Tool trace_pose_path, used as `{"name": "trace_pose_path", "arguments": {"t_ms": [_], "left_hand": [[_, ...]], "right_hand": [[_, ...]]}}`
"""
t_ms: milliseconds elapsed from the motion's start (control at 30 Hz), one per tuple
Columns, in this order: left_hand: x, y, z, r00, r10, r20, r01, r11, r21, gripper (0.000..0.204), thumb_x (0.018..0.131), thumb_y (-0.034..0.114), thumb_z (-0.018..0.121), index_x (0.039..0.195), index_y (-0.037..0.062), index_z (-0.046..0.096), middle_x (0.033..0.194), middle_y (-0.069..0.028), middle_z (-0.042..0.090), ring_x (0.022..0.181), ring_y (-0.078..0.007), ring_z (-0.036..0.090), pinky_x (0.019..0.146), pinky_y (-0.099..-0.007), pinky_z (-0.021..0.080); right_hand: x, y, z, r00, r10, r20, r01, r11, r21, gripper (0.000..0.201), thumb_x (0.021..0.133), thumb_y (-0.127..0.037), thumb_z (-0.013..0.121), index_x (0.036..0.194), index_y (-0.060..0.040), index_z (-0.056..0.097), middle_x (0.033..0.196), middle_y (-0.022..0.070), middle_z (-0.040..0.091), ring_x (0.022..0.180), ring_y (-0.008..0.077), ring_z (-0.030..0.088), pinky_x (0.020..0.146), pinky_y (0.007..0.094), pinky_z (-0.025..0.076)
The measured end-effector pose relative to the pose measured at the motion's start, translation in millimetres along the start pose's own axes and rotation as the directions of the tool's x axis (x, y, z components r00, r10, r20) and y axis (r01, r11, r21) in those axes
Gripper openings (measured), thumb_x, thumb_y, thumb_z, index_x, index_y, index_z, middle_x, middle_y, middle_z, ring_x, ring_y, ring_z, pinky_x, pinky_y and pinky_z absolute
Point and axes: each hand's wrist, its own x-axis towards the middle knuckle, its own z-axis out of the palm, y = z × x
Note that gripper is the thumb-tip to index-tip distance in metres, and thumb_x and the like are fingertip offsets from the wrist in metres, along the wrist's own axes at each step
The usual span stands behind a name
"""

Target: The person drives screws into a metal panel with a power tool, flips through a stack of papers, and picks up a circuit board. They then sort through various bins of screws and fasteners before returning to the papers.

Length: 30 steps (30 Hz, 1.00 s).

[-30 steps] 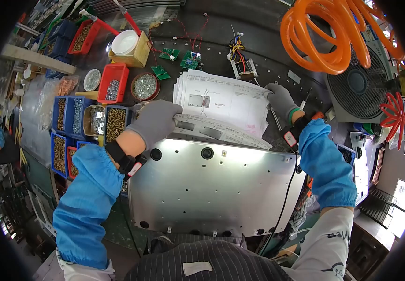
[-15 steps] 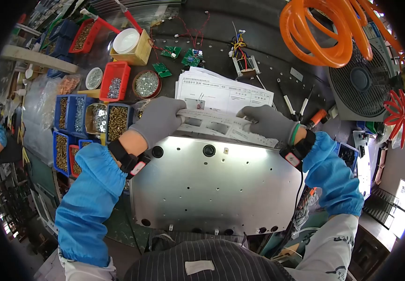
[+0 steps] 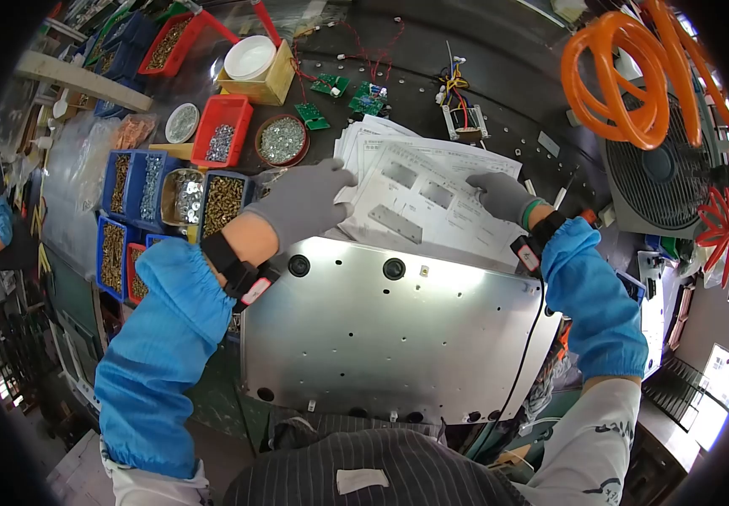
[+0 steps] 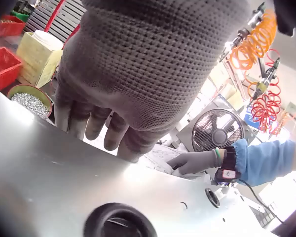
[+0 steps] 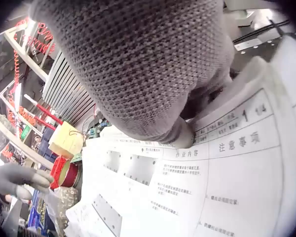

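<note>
A stack of printed paper sheets (image 3: 419, 198) lies on the dark bench just beyond a large shiny metal plate (image 3: 390, 337). My left hand (image 3: 305, 202), in a grey glove, grips the stack's left edge with the thumb on top. My right hand (image 3: 499, 196) pinches the right edge. In the right wrist view, the right hand's thumb (image 5: 180, 133) presses on the top sheet (image 5: 227, 168), and the left hand (image 5: 19, 180) shows far off. The left wrist view shows the left hand's fingers (image 4: 96, 121) hanging past the metal plate (image 4: 49, 187), with the right hand (image 4: 192, 160) beyond.
Blue bins of screws (image 3: 158, 202), a red tray (image 3: 223, 139) and a round bowl of hardware (image 3: 282, 139) stand at the left. Circuit boards (image 3: 364, 97) and wires lie behind the papers. An orange coiled hose (image 3: 634, 67) hangs above a fan (image 3: 676, 177) at the right.
A sheet that both hands held up by its near edge now lies flat on the stack. My right hand has moved back to the right edge; my left hand stayed at the left edge.
</note>
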Motion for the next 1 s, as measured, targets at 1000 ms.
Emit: {"name": "trace_pose_path", "arguments": {"t_ms": [1000], "left_hand": [[39,-41,6,0.996,-0.090,-0.002,0.089,0.983,-0.158,0.014,0.080,0.011,0.067,0.089,0.0024,0.074,0.085,-0.0169,0.067,0.086,-0.0348,0.066,0.081,-0.0419,0.051]], "right_hand": [[-46,49,-26,0.989,0.146,0.025,-0.144,0.900,0.411,0.058,0.086,-0.016,0.067,0.143,-0.0167,0.053,0.115,0.0120,0.063,0.094,0.0219,0.064,0.087,0.0332,0.051]]}}
